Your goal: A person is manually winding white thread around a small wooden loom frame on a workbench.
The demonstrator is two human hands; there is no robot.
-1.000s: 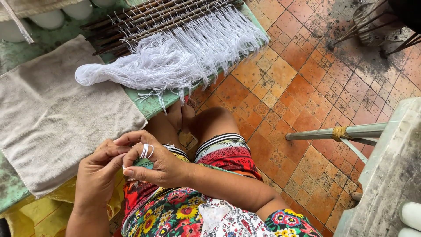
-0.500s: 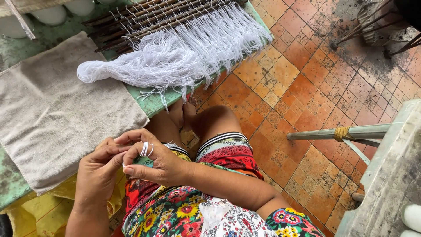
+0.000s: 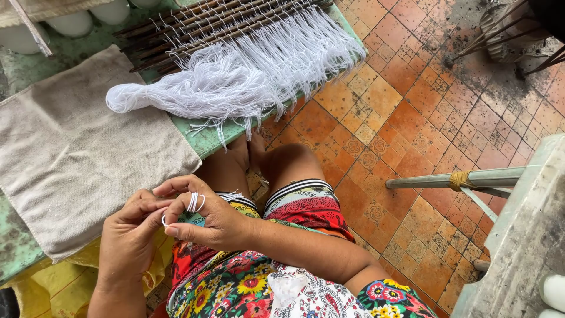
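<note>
My left hand [image 3: 130,235] and my right hand [image 3: 207,217] meet over my lap, fingertips pinched together on a thin white string [image 3: 165,221]. Loops of the same white string [image 3: 196,202] are wound around a finger of my right hand. A big bundle of loose white strings [image 3: 235,76] lies on the green table [image 3: 210,140] ahead, its strands tied to a row of dark sticks [image 3: 206,20]. A grey cloth [image 3: 70,153] is spread on the table just left of my hands.
I sit in patterned shorts with bare feet [image 3: 247,153] on orange floor tiles [image 3: 400,106]. A wooden pole [image 3: 459,178] bound with cord juts from a grey concrete block [image 3: 524,235] at right. White round objects [image 3: 70,22] sit top left. Yellow cloth [image 3: 53,288] lies under my left arm.
My hands have stayed in my lap, with only small finger movements on the string. The view has shifted slightly.
</note>
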